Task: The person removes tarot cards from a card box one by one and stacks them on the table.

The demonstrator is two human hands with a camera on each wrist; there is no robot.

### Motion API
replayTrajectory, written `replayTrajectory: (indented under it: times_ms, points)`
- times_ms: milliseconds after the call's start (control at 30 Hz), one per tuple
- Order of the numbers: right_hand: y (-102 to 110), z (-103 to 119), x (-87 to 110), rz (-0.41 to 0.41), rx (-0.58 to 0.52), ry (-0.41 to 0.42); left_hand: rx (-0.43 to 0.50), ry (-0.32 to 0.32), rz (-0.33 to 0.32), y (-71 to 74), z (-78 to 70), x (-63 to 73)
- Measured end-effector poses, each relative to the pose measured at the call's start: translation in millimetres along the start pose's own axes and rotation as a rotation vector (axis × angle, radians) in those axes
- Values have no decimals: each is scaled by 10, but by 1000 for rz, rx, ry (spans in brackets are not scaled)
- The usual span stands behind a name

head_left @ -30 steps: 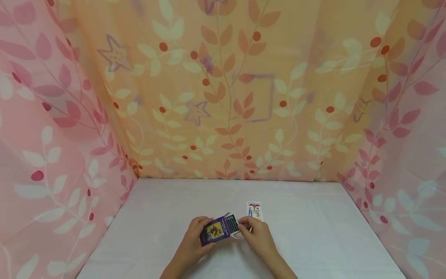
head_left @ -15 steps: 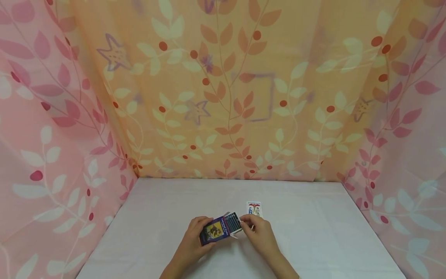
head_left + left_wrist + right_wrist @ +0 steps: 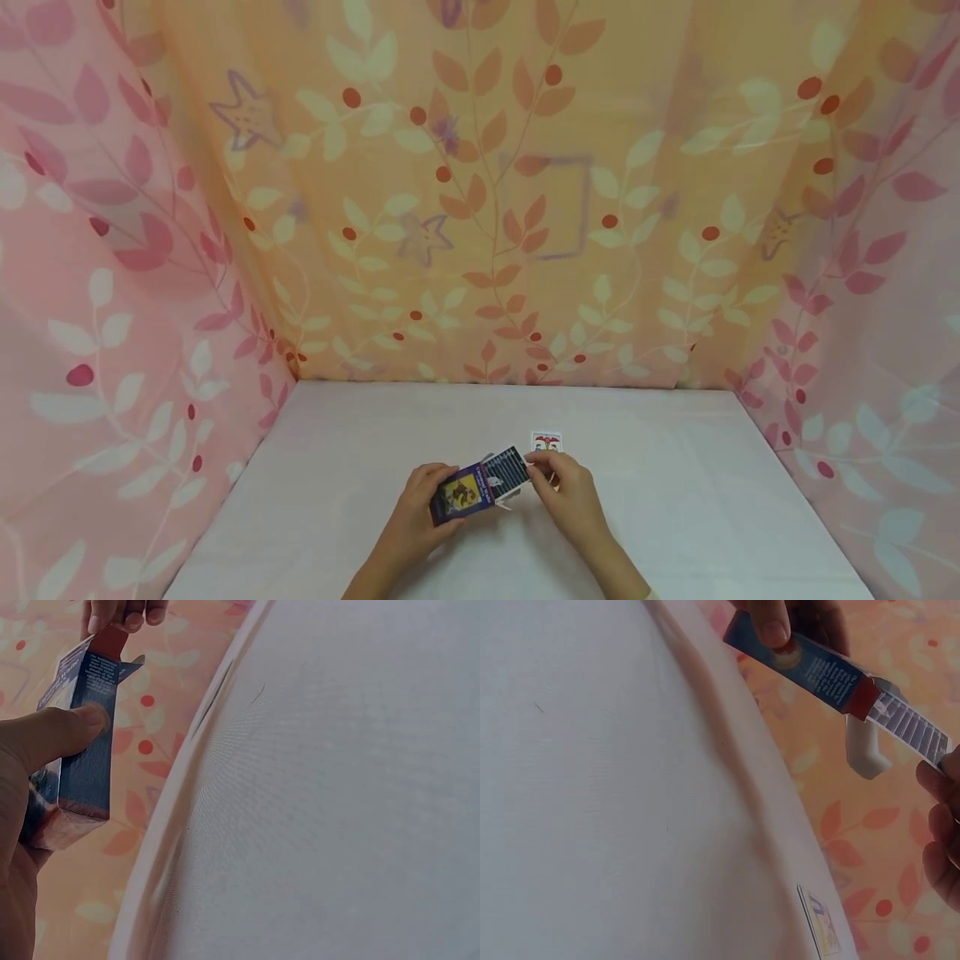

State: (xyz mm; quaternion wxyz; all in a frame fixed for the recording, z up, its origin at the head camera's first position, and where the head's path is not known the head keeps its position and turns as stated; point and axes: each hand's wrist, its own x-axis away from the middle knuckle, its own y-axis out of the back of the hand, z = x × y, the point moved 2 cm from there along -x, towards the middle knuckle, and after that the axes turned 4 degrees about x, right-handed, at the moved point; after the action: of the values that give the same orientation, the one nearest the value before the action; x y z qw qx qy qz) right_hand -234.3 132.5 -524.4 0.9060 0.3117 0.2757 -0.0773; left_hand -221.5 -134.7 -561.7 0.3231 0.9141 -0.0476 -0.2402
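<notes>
A: How are the two arms set?

B: Both forearms rise from the bottom edge of the head view and angle inward, so the hands stay apart and meet only through what they hold

A: And the left?

B: The left hand [image 3: 417, 510] is clamped around a dark blue card box [image 3: 459, 497], thumb along the near narrow side, fingers over the far side. The left wrist view shows that thumb [image 3: 71, 729] lying across the printed side panel

A: Where is the box exactly?

B: Above the white surface [image 3: 675, 500], near the middle of the person's side, tilted so its unfastened end points at the right hand [image 3: 567, 497]. Flaps stick out at that end

A: What is the right hand doing?

B: Its thumb and forefinger pinch the outer end of the striped cards [image 3: 507, 472], which reach partly out of the box; one card or several, I cannot tell. Its other fingers curl beneath, seen best from the right wrist

A: Anything else nearby?

B: A picture card [image 3: 547, 442] lies flat on the surface, just beyond the right hand, which partly hides it. Behind stands a leaf-patterned curtain [image 3: 480, 283]
</notes>
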Motion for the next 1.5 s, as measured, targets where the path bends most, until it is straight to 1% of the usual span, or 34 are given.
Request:
replayTrajectory:
  times_ms: [133, 367, 533, 600, 767, 933, 1033, 1233, 1500]
  points:
    - [25, -21, 17, -55, 2, 17, -1, -7, 3, -13, 13, 25]
    - [76, -34, -6, -87, -17, 17, -33, -44, -16, -1, 6, 25]
    - [112, -56, -46, -126, -14, 64, -22, -49, -25, -6, 9, 3]
    - [128, -62, -54, -128, -20, 69, -17, -45, -28, -6, 8, 0]
    - [156, -79, -66, -118, -39, 36, 1, -34, -25, 3, 1, 10]
    - [181, -91, -81, -128, -37, 22, 35, -18, -11, 20, -15, 11]
    - [198, -92, -90, -123, -46, 15, 43, -25, -9, 24, -9, 4]
    - [236, -92, -116, -132, -29, 24, 10, -41, -14, 24, 8, -4]
    - [288, -135, -162, -97, 7, 22, 25, 7, 6, 25, 5, 3]
